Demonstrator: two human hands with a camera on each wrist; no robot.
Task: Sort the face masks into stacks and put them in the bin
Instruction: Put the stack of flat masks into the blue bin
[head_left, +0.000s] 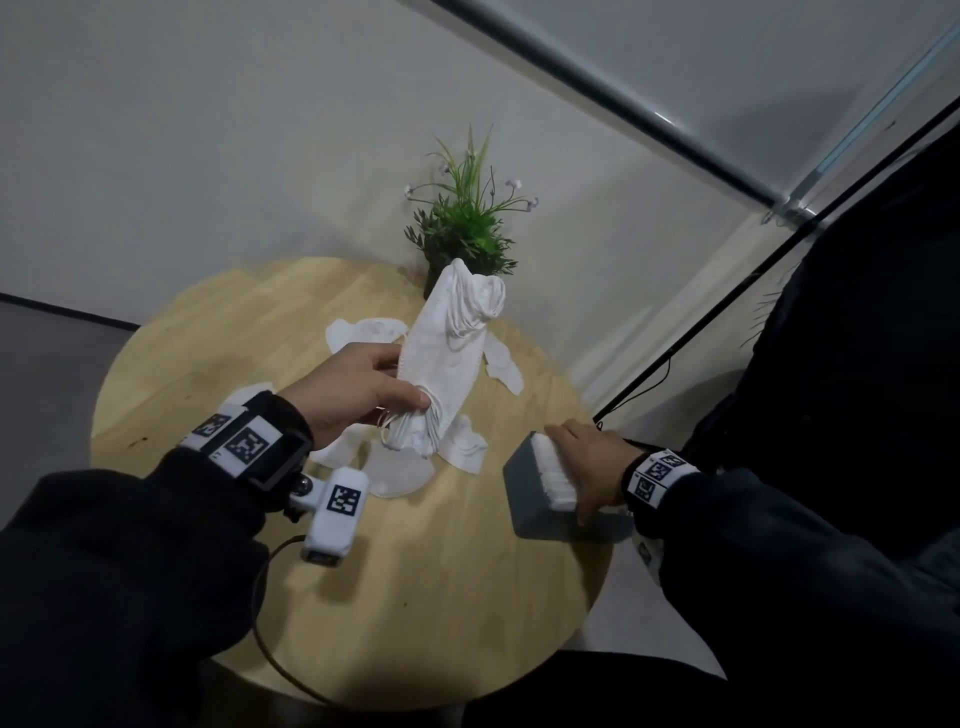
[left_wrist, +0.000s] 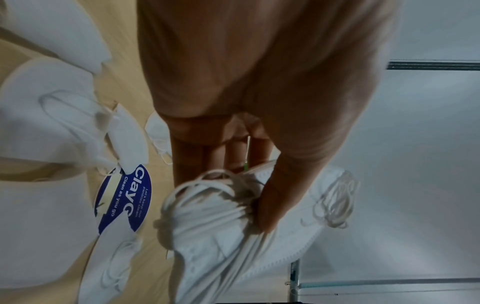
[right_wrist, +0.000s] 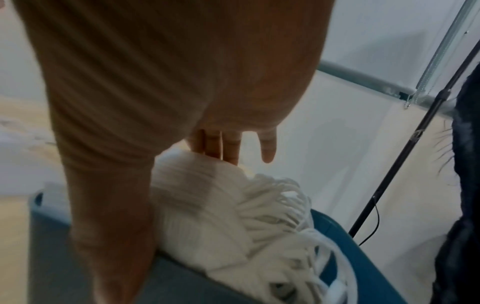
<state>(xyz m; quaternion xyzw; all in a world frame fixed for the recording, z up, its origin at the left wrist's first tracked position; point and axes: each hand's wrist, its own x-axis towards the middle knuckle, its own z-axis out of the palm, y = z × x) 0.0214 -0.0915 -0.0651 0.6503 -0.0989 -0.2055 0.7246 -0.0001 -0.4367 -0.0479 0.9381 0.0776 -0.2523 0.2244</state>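
1. Two hands work at the round table (head_left: 363, 597) in the head view. The left hand (head_left: 358, 395) grasps a stack of masks (head_left: 447, 353) by its lower end and holds it in the air above the table, well apart from the bin (head_left: 524, 499). The right hand (head_left: 587, 462) rests with straight fingers on the masks in the bin (head_left: 556, 478), at the table's right edge. Several loose masks (head_left: 363, 332) lie on the table between the plant (head_left: 462, 223) and the left hand, so I judge the task partly done: one stack is packed, one is ready, and more sorting is left.
2. From the left wrist, the thumb (left_wrist: 280, 195) clamps the ear loops (left_wrist: 207, 197) of the held stack against the fingers. A blue sticker (left_wrist: 124, 199) lies on the table among the loose masks.
3. From the right wrist, the fingers (right_wrist: 221, 148) lie flat on the packed masks, gripping nothing.
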